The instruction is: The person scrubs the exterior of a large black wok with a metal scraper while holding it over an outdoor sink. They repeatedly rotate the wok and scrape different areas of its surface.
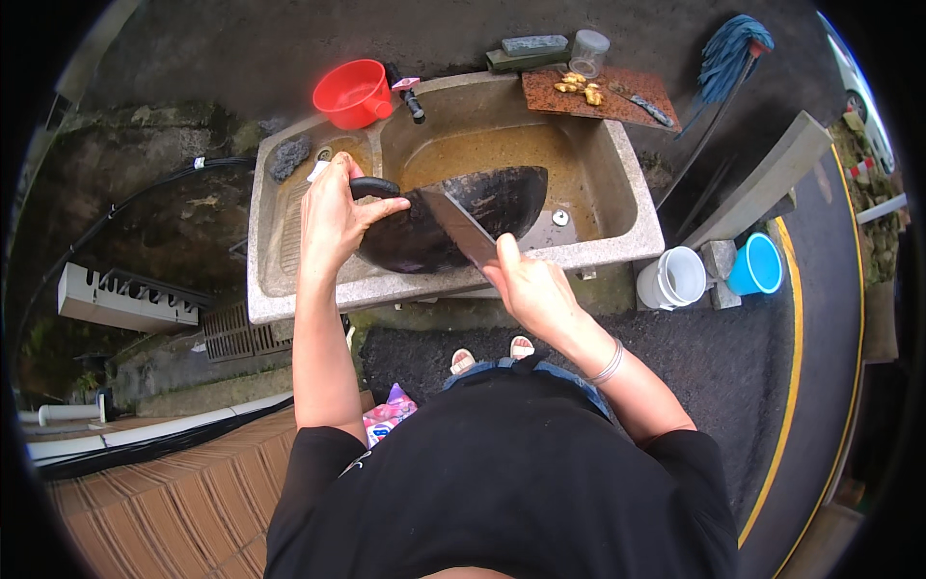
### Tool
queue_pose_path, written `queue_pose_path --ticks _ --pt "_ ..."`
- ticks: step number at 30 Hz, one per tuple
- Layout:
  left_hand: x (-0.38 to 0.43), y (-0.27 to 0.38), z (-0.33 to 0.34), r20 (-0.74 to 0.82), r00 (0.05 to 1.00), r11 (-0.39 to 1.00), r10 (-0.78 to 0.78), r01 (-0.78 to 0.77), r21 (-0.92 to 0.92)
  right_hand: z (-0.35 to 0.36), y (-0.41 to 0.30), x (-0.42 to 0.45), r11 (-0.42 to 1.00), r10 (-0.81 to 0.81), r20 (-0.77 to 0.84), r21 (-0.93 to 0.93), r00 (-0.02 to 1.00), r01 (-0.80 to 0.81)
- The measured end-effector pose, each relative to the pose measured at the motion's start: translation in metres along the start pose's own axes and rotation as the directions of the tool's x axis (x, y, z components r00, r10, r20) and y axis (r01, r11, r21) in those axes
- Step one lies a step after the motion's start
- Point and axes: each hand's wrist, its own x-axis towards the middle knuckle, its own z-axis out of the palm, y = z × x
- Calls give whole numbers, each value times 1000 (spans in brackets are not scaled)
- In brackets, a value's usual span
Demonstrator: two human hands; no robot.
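A dark wok rests tilted across the stone sink, its blackened outer side facing up. Around its black loop handle, near the left basin, closes my left hand, with the thumb extended along the wok's edge. My right hand grips the near end of a broad-bladed knife, most likely a cleaver; its handle is hidden in my fingers. The blade lies over or against the wok's outer surface; exact contact cannot be told. A bracelet circles my right wrist.
A red plastic dipper stands beside the black faucet. Behind the right basin, a reddish board carries ginger pieces and a small knife. A clear jar, a mop, a white bucket and a blue bucket are nearby.
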Motion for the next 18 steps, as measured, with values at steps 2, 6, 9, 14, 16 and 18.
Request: queue_pose_path --ticks 2,6,9,14,16,18 --pt "0 12 -6 56 996 997 -75 73 28 -10 -6 8 995 62 -254 94 965 -39" --pt "3 5 -3 59 998 1000 -23 22 11 15 -2 -9 998 26 78 -62 997 -21" --pt "1 14 -8 73 996 998 -58 56 30 1 -11 7 985 49 -339 173 940 11" --pt "8 12 -5 54 998 1000 -29 28 8 26 -9 -11 996 -36 -72 74 997 42" --pt "3 15 -9 78 995 998 -68 67 10 11 -15 6 984 63 -206 173 977 -27" --pt "2 15 -9 90 992 996 -86 84 20 17 -10 4 995 102 -109 16 989 -101"
